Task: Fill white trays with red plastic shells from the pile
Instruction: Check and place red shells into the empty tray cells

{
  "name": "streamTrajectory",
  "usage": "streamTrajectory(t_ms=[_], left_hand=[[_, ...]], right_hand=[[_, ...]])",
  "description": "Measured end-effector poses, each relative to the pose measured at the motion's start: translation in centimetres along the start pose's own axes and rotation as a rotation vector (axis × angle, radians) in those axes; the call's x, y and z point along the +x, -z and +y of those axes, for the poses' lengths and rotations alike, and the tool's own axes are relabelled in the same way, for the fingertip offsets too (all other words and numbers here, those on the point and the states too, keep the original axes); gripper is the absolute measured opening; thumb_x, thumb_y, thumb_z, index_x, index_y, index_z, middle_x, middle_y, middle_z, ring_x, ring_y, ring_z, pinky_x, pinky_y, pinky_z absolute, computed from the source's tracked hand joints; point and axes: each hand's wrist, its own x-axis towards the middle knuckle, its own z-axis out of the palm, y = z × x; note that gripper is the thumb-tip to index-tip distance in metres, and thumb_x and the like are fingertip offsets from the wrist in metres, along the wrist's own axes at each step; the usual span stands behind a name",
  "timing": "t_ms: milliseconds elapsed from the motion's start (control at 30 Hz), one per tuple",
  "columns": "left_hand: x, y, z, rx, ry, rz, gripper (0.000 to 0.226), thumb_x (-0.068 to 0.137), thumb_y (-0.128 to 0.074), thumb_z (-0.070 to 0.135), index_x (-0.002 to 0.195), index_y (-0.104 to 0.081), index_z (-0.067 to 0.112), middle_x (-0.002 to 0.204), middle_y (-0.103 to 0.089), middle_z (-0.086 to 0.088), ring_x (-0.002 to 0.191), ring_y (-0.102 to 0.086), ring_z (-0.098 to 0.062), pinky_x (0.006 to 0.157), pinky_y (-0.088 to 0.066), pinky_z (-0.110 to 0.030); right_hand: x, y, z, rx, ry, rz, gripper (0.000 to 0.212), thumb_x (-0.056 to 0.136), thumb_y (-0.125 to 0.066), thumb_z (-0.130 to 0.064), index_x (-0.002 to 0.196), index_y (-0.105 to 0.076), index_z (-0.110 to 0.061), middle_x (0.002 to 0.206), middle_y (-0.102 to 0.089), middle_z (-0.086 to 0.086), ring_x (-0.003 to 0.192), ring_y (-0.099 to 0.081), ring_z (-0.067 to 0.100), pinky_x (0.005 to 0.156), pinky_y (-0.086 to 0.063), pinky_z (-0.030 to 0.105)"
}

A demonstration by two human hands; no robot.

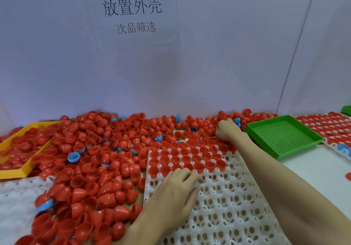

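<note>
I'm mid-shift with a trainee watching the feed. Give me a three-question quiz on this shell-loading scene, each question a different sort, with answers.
1. True or false: the far rows of the white perforated plastic tray already hold red plastic shells.
2. Which hand reaches into the pile of loose red shells? A) left hand B) right hand
3. Fill in: the empty green mesh tray sits to the ___ of the white tray.

Key: 1 true. 2 B; the left hand rests on the white tray. 3 right.
</note>
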Motion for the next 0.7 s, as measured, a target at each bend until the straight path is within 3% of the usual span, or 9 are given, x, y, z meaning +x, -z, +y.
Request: streamTrajectory(t_ms=[67,133,200,267,300,400,567,700], left_hand=[[0.0,0.0,0.0,-0.004,0.0,-0.005,0.03,0.111,-0.039,0.039,0.139,-0.049,0.04,0.123,-0.048,0.025,0.117,-0.044,0.002,0.105,-0.038,-0.02],[0.0,0.1,0.0,-0.003,-0.001,-0.008,0.03,0.111,-0.039,0.04,0.139,-0.049,0.04,0.124,-0.048,0.025,0.118,-0.044,0.001,0.105,-0.039,-0.021],[0.0,0.2,-0.1,-0.006,-0.001,-0.014,0.03,0.111,-0.04,0.039,0.139,-0.05,0.04,0.125,-0.048,0.025,0.12,-0.045,0.001,0.105,-0.04,-0.022],[0.1,0.3,0.0,-0.004,-0.003,-0.015,0.029,0.111,-0.041,0.039,0.138,-0.051,0.038,0.125,-0.049,0.024,0.12,-0.046,0.0,0.105,-0.041,-0.023],[0.1,0.3,0.0,0.0,-0.005,-0.014,0.029,0.111,-0.041,0.039,0.138,-0.051,0.038,0.124,-0.05,0.024,0.12,-0.046,0.0,0.105,-0.041,-0.023],[0.0,0.3,0.1,-0.004,-0.007,-0.009,0.028,0.111,-0.041,0.039,0.137,-0.052,0.039,0.124,-0.05,0.024,0.119,-0.046,0.0,0.104,-0.041,-0.023],[0.1,0.9,0.3,-0.026,-0.029,0.019,0.029,0.111,-0.047,0.037,0.136,-0.059,0.031,0.122,-0.054,0.021,0.117,-0.049,0.001,0.103,-0.041,-0.02],[0.3,1.4,0.6,-0.107,0.05,0.214,0.032,0.106,-0.047,0.044,0.133,-0.057,0.03,0.123,-0.053,0.024,0.12,-0.05,0.007,0.102,-0.043,-0.012]], right_hand=[[-0.2,-0.1,-0.2,-0.009,0.007,0.003,0.031,0.094,-0.051,-0.01,0.064,-0.046,-0.013,0.105,-0.065,0.015,0.112,-0.055,0.036,0.095,-0.049,0.043],[-0.4,0.2,-0.3,0.034,0.013,0.057,0.033,0.09,-0.053,-0.004,0.06,-0.043,-0.011,0.09,-0.058,0.013,0.092,-0.056,0.033,0.075,-0.046,0.039],[-0.9,0.9,-0.3,0.121,0.035,0.156,0.034,0.088,-0.052,0.001,0.057,-0.041,-0.006,0.089,-0.055,0.016,0.081,-0.053,0.031,0.068,-0.043,0.037],[-1.8,2.1,-0.5,0.26,0.043,0.245,0.024,0.089,-0.05,0.005,0.066,-0.059,0.005,0.1,-0.066,0.024,0.086,-0.063,0.038,0.075,-0.053,0.043],[-2.1,2.8,-0.7,0.324,0.06,0.28,0.023,0.092,-0.049,0.006,0.082,-0.071,0.01,0.11,-0.07,0.025,0.095,-0.067,0.04,0.085,-0.056,0.045],[-4.8,4.4,-1.6,0.419,0.166,0.326,0.029,0.099,-0.053,0.002,0.115,-0.078,0.0,0.127,-0.072,0.014,0.113,-0.068,0.029,0.098,-0.051,0.029],[-12.6,3.3,-2.4,0.414,0.342,0.265,0.027,0.096,-0.07,-0.007,0.12,-0.078,-0.014,0.128,-0.072,-0.001,0.119,-0.065,0.012,0.106,-0.05,0.024],[-18.0,1.0,-2.5,0.532,0.459,0.216,0.022,0.093,-0.076,-0.015,0.114,-0.081,-0.023,0.116,-0.075,-0.013,0.101,-0.068,-0.003,0.091,-0.057,0.018]])
